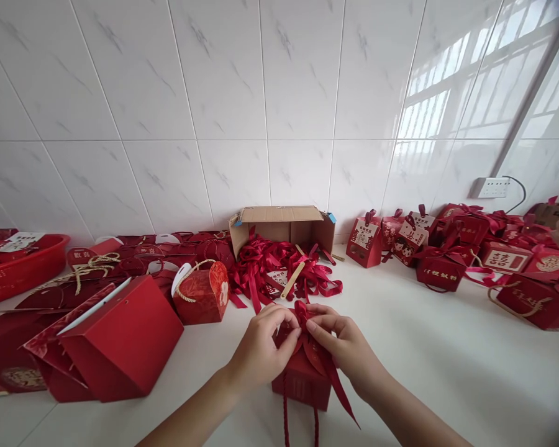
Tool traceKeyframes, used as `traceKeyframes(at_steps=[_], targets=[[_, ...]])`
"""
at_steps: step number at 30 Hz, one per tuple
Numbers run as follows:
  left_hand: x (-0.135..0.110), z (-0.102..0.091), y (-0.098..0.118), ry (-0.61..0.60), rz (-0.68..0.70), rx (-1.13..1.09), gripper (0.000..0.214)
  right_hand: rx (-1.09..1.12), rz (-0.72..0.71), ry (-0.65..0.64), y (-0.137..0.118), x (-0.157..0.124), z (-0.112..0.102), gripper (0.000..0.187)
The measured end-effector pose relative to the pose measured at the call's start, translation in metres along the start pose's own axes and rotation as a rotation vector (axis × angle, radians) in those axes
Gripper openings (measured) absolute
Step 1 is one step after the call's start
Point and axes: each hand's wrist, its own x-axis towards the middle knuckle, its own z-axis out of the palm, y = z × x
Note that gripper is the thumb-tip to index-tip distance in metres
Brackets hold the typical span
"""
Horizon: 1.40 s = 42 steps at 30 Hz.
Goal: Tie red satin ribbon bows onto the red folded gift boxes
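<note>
A small red gift box (302,382) stands on the white counter right in front of me, its dark red cord handles hanging down the near side. A red satin ribbon (338,382) is looped at its top, and one long tail slants down to the right. My left hand (265,341) pinches the ribbon from the left, thumb and fingers together. From the right, my right hand (345,341) grips the same ribbon between thumb and fingers. Parts of the loop are hidden behind the fingers.
Behind the box, a cardboard carton (282,214) lies on its side with a heap of red ribbons (256,267) spilling out. Large red boxes (125,341) and a red basin (51,254) are on the left. Finished-looking red boxes (440,267) crowd the right, below a wall socket (491,187).
</note>
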Motion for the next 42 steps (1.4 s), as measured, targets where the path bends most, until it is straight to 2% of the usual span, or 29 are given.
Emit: traceKeyframes(at_steps=[8,12,22,29,37,42], targets=[[-0.002,-0.005,-0.001,0.004,-0.026,-0.102,0.009,0.021,0.014,-0.017,0.0,-0.001,-0.001,0.042],[-0.002,-0.004,-0.001,-0.015,0.024,-0.057,0.014,0.012,-0.002,-0.023,0.0,-0.002,-0.001,0.04],[-0.004,0.0,0.001,0.046,0.113,0.088,0.014,-0.057,-0.019,0.01,-0.001,-0.003,0.001,0.037],[-0.007,0.003,0.005,0.065,0.065,0.223,0.014,-0.216,-0.109,0.072,0.002,-0.002,0.002,0.019],[0.0,-0.007,0.006,-0.007,0.081,0.163,0.014,-0.217,-0.174,0.075,0.004,0.0,0.001,0.016],[0.004,-0.012,0.005,-0.042,-0.001,0.088,0.012,-0.237,-0.207,0.08,0.005,0.0,0.001,0.018]])
